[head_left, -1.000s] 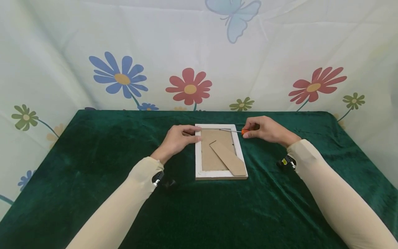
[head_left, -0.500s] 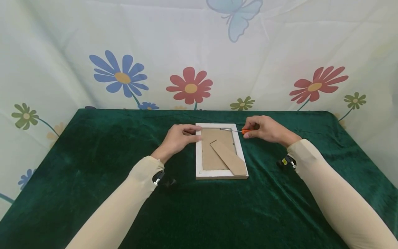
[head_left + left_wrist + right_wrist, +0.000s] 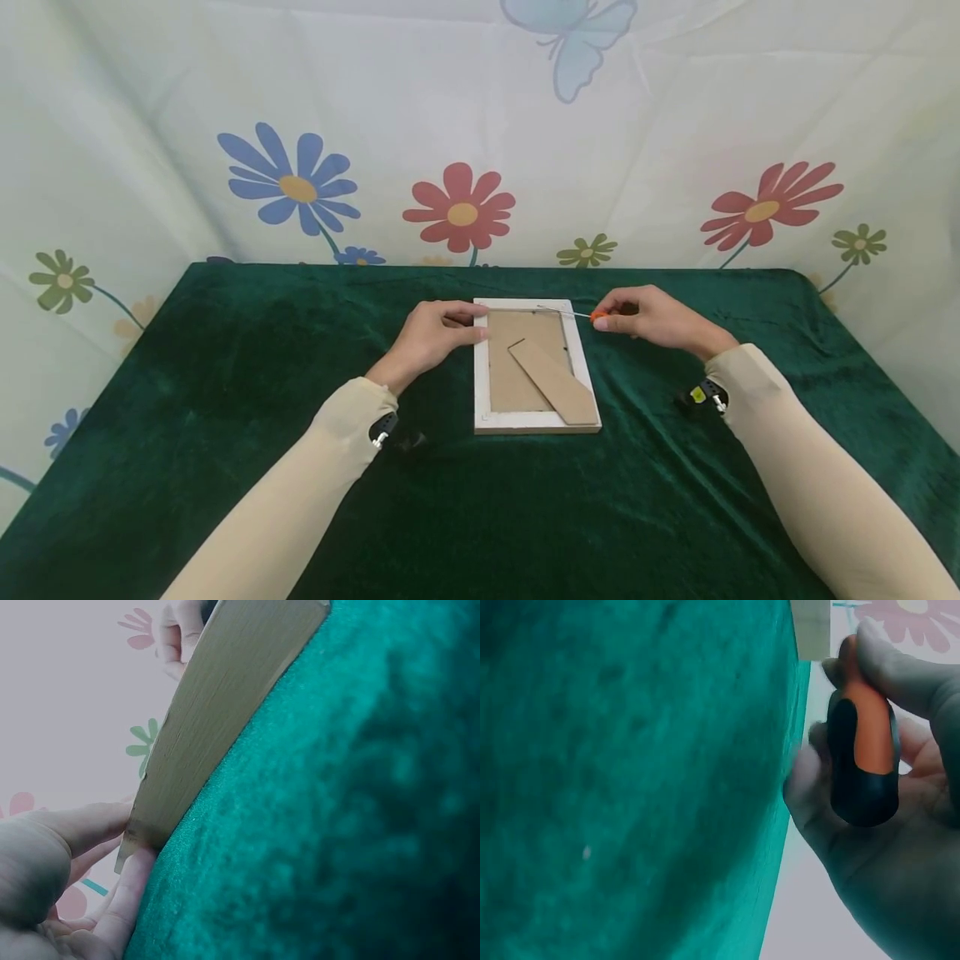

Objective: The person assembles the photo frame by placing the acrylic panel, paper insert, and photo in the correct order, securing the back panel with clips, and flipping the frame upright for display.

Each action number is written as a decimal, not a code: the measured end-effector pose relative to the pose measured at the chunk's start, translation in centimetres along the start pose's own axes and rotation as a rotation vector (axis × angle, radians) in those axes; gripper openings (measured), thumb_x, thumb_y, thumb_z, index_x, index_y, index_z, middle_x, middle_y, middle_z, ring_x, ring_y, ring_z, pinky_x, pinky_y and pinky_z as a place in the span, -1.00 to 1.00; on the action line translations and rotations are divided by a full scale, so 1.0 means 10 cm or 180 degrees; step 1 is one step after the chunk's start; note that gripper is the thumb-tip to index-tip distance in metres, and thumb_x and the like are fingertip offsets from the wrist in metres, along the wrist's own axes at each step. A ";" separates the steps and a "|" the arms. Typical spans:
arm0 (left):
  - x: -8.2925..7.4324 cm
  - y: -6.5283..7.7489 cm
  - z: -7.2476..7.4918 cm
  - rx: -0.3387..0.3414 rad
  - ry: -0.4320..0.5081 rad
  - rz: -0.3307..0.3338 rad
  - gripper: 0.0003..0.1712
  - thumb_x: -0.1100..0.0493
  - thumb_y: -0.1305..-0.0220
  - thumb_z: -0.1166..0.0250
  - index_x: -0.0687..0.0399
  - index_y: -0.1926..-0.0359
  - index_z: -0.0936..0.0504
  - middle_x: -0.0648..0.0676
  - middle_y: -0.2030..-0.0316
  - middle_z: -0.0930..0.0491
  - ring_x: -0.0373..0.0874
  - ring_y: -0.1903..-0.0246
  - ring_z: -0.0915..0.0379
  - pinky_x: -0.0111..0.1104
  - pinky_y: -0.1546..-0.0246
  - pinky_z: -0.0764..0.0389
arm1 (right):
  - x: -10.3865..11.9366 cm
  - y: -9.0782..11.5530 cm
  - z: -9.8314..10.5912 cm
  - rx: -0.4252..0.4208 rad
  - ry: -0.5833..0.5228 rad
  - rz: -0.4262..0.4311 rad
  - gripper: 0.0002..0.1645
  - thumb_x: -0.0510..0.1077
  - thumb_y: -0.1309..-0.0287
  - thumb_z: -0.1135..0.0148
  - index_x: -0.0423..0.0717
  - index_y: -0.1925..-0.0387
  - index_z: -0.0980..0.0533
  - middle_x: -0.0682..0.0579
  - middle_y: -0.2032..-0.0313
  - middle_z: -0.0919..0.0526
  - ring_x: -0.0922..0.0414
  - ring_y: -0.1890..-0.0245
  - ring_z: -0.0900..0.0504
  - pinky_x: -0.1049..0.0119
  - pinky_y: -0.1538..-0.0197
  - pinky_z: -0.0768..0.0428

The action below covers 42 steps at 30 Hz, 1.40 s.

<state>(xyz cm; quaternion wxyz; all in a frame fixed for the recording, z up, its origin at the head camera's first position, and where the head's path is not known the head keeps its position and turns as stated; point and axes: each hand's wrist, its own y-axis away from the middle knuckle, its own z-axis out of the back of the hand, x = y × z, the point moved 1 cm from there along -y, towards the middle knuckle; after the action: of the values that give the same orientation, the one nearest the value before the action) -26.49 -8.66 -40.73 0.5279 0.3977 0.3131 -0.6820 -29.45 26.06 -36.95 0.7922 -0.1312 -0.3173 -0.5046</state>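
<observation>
A white-edged picture frame lies face down on the table, its brown backing board and slanted stand leg showing. At its far left corner my left hand grips the frame, thumb and fingers on the edge; in the left wrist view they pinch the wooden side. My right hand holds a screwdriver by its orange and black handle, just right of the frame. The thin metal shaft reaches left across the frame's far right part, its tip over the far edge near a small dark tab.
A dark green velvet cloth covers the table and shows folds on the right. Behind it hangs a white curtain printed with flowers and a butterfly.
My right hand has shifted slightly right, and the screwdriver tip has risen from the small tab inside the frame toward the far edge. The left hand keeps its grip.
</observation>
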 end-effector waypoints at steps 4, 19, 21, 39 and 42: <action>0.00 -0.01 0.00 0.0001 -0.0002 -0.0009 -0.57 0.10 -0.41 -0.48 -0.05 -0.27 -0.74 0.10 -0.04 -0.69 0.02 0.04 -0.64 -0.07 -0.11 -0.69 | -0.01 0.02 0.02 -0.0062 -0.0107 0.0048 -0.66 -0.03 -0.49 -0.35 -0.17 -0.09 -0.62 -0.09 0.17 -0.60 -0.06 0.16 -0.55 0.14 0.12 -0.68; 0.00 0.00 0.00 0.0009 0.0000 -0.0019 -0.57 0.10 -0.41 -0.48 -0.05 -0.27 -0.74 0.10 -0.06 -0.69 0.02 0.04 -0.64 -0.07 -0.11 -0.69 | -0.03 -0.04 0.03 -0.0031 0.0082 0.0123 -0.73 -0.12 -0.50 -0.31 -0.15 -0.10 -0.64 -0.07 0.11 -0.65 -0.04 0.14 -0.52 0.11 0.09 -0.52; 0.00 0.00 0.00 0.0007 -0.0004 -0.0021 -0.56 0.10 -0.41 -0.48 -0.05 -0.27 -0.73 0.10 -0.06 -0.69 0.02 0.04 -0.64 -0.07 -0.11 -0.69 | -0.04 -0.05 0.02 -0.0033 0.0093 0.0158 -0.74 -0.13 -0.49 -0.32 -0.15 -0.11 -0.64 -0.06 0.11 -0.65 -0.04 0.13 -0.52 0.10 0.07 -0.50; 0.01 0.01 -0.01 -0.0028 0.0030 0.0014 -0.55 0.08 -0.40 -0.50 -0.08 -0.27 -0.74 0.06 -0.05 -0.70 -0.01 0.07 -0.65 -0.12 -0.12 -0.69 | 0.00 -0.07 0.01 -0.0019 0.0040 0.0148 -0.73 -0.09 -0.47 -0.35 -0.12 -0.09 -0.64 -0.05 0.10 -0.67 -0.03 0.12 -0.53 0.10 0.04 -0.52; 0.02 0.00 -0.01 -0.0029 0.0031 0.0015 -0.55 0.09 -0.40 -0.50 -0.07 -0.27 -0.73 0.06 -0.05 -0.70 -0.01 0.07 -0.65 -0.12 -0.13 -0.69 | 0.00 -0.08 0.03 0.0013 0.0060 0.0145 -0.74 -0.10 -0.47 -0.36 -0.12 -0.07 -0.64 -0.04 0.10 -0.68 -0.03 0.12 -0.55 0.10 0.01 -0.55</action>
<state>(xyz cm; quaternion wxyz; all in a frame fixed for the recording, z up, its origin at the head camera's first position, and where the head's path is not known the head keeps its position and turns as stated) -26.46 -8.63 -40.96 0.5299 0.3993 0.3179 -0.6773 -30.25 25.83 -36.84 0.8067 -0.1320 -0.3078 -0.4869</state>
